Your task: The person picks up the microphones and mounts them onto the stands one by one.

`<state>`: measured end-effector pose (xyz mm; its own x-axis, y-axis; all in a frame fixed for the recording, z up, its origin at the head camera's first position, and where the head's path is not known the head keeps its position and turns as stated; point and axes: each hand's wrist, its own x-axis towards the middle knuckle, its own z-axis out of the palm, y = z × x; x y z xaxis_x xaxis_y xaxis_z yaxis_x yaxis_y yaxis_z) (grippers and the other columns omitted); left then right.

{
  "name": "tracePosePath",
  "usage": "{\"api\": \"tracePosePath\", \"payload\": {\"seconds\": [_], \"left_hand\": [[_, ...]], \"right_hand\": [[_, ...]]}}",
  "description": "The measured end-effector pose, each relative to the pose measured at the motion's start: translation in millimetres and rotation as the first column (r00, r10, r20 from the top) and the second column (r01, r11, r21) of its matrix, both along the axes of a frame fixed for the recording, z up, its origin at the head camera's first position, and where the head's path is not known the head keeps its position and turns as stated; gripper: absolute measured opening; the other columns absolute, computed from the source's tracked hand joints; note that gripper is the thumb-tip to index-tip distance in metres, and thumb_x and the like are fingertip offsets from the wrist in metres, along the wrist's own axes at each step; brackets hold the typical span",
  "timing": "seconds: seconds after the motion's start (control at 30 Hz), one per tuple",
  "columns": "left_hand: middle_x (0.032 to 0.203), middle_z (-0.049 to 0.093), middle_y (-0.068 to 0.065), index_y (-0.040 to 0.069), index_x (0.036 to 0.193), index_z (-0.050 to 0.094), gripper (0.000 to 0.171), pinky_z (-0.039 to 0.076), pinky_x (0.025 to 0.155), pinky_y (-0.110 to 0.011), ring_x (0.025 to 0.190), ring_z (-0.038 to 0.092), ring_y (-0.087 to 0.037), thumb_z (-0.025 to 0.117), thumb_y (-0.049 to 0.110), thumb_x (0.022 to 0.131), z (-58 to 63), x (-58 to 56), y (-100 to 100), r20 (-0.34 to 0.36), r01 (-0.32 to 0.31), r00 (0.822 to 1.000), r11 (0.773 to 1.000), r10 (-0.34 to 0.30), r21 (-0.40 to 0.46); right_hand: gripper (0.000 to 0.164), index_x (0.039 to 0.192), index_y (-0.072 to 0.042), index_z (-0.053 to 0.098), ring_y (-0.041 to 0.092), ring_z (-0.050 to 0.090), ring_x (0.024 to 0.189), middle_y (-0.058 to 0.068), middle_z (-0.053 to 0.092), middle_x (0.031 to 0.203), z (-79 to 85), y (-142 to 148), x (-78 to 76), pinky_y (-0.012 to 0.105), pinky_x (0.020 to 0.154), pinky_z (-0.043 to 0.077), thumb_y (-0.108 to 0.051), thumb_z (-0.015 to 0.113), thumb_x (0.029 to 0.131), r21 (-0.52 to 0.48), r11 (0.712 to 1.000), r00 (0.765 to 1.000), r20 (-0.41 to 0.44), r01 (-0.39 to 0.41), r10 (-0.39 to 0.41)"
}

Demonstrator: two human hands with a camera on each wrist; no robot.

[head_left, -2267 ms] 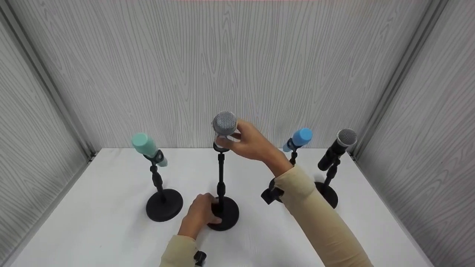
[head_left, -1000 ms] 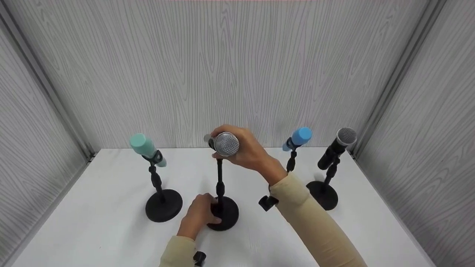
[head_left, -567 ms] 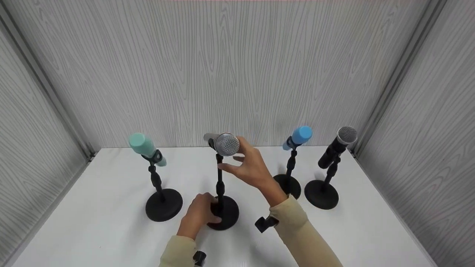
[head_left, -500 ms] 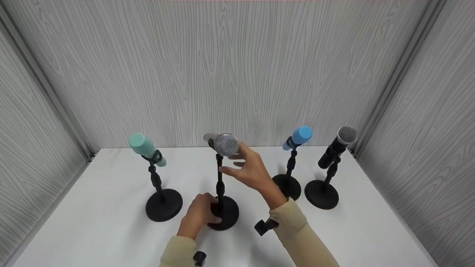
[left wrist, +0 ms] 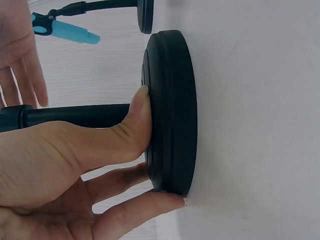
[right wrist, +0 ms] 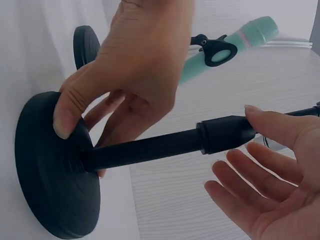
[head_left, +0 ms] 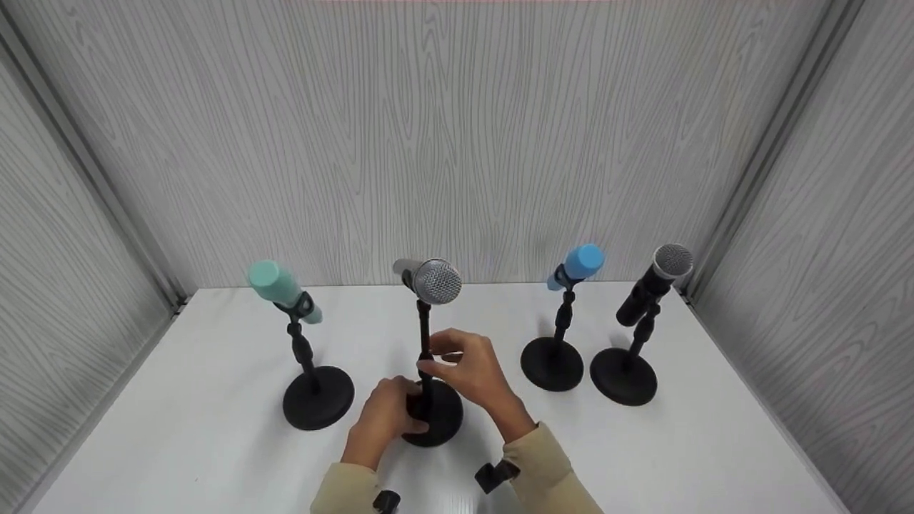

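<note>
A silver microphone (head_left: 437, 280) with a mesh head sits in the clip of the middle black stand, tilted toward me. My left hand (head_left: 382, 417) grips that stand's round base (left wrist: 175, 115), thumb on top and a fingertip at the lower rim. Beside the pole is my right hand (head_left: 471, 368). In the right wrist view its thumb lies at the dark collar (right wrist: 227, 135) on the pole, while the other fingers (right wrist: 240, 185) are spread loosely and not curled round it.
A mint-green microphone (head_left: 275, 280) stands on a black stand to the left. At the right are a blue microphone (head_left: 583, 262) and a black one with a silver mesh head (head_left: 671, 262), each on its stand. Grey wood-grain panels (head_left: 457, 128) enclose the white table (head_left: 178, 421).
My right hand has let go of the silver microphone and moved down to the pole's collar. The microphone, earlier upright, now lies tilted in the clip. My left hand stays on the base.
</note>
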<state>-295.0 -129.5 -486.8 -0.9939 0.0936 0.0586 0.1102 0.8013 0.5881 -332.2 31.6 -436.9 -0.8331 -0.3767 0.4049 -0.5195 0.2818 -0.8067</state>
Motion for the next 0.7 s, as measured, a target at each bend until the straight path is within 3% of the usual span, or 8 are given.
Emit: {"api": "tracePosePath", "payload": {"seconds": [0.1,0.33,0.47,0.57,0.7], "left_hand": [[0.108,0.067,-0.013,0.002,0.103,0.071,0.045,0.050,0.092,-0.046,0.103,0.062,-0.031,0.088,0.010,0.062,-2.6,0.7,0,0.016,-0.004,1.000,1.000,0.004,0.000],[0.112,0.066,-0.016,0.000,0.104,0.070,0.045,0.050,0.093,-0.047,0.106,0.062,-0.033,0.087,0.009,0.063,-4.8,-0.5,-2,0.033,-0.007,0.999,1.000,0.007,0.006],[0.112,0.066,-0.017,-0.002,0.103,0.069,0.046,0.050,0.093,-0.048,0.106,0.062,-0.035,0.087,0.009,0.062,-5.1,-0.5,-2,0.031,0.000,1.000,1.000,0.000,0.023],[0.109,0.067,-0.016,-0.001,0.101,0.070,0.045,0.050,0.092,-0.047,0.103,0.063,-0.033,0.088,0.009,0.061,-5.2,0.0,-2,0.020,0.001,1.000,1.000,-0.002,0.021],[0.103,0.067,-0.014,0.000,0.097,0.071,0.042,0.051,0.088,-0.046,0.097,0.064,-0.031,0.088,0.009,0.060,-3.0,-0.5,-1,-0.002,0.012,1.000,1.000,-0.012,0.012]], "right_hand": [[0.021,0.098,-0.017,0.071,0.012,0.069,0.090,0.000,0.073,0.094,-5.9,-2,2.9,0.028,0.081,0.057,-0.023,0.077,0.079,-0.010,1.000,0.999,-0.031,0.013,-0.013],[0.021,0.096,-0.008,0.071,0.011,0.070,0.083,0.003,0.073,0.089,-13.0,-8,5.2,0.040,0.075,0.058,-0.016,0.078,0.078,-0.077,0.997,0.994,-0.108,0.012,-0.020],[0.020,0.093,-0.007,0.071,0.012,0.070,0.080,0.005,0.073,0.086,-14.8,-11,6.0,0.039,0.072,0.059,-0.014,0.079,0.076,-0.084,0.995,0.989,-0.133,0.048,-0.059],[0.018,0.093,-0.006,0.071,0.016,0.071,0.079,0.008,0.073,0.086,-12.7,-13,8.5,0.033,0.072,0.059,-0.010,0.078,0.077,-0.084,0.995,0.988,-0.138,0.058,-0.070],[0.018,0.093,0.001,0.070,0.029,0.071,0.079,0.018,0.072,0.085,-0.1,-14,17.3,0.039,0.071,0.059,0.001,0.075,0.076,-0.109,0.994,0.986,-0.157,0.030,-0.047]]}}
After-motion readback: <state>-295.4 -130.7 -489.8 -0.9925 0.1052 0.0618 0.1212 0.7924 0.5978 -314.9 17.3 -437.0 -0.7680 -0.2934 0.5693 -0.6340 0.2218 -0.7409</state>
